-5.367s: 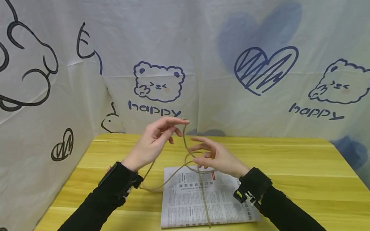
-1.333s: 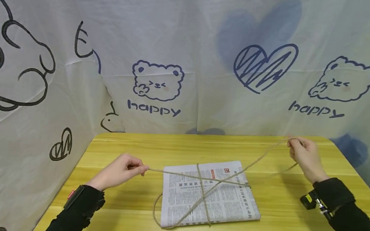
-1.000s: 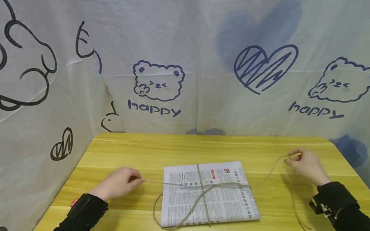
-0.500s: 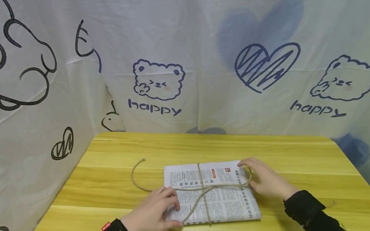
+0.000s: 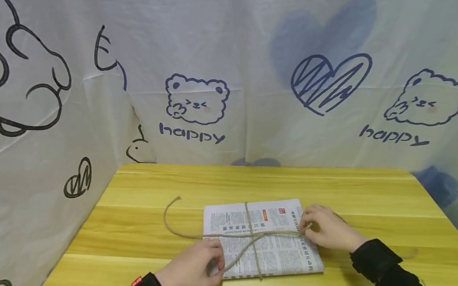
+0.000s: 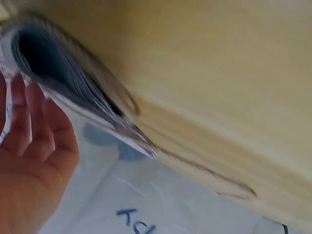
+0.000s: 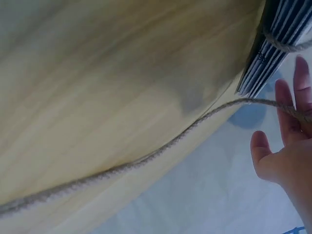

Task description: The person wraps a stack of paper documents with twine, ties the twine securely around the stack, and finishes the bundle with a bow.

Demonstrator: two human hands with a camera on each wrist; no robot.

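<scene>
A folded newspaper bundle (image 5: 276, 255) lies on the table with brown twine (image 5: 280, 232) crossing it both ways. My left hand (image 5: 195, 267) is at its near left corner, fingers bent, fingertips and thumb right at the twine. In the left wrist view, those fingers (image 6: 36, 117) reach to the folded paper edge; the thumb is hidden. At the right edge, my right hand (image 5: 331, 228) touches the twine. The right wrist view shows its thumb apart from the extended fingers, with a strand of twine (image 7: 161, 151) running across them.
The yellow wood-grain table (image 5: 394, 202) extends around the bundle. One loose twine end (image 5: 178, 198) curves over the table on the left. A white printed cloth (image 5: 257, 71) hangs behind and along the left side.
Both hands earlier worked the twine above the bundle, then drew it outward to either side. They have let those strands down and moved in to the bundle's edges; their fingers have since drawn closer together.
</scene>
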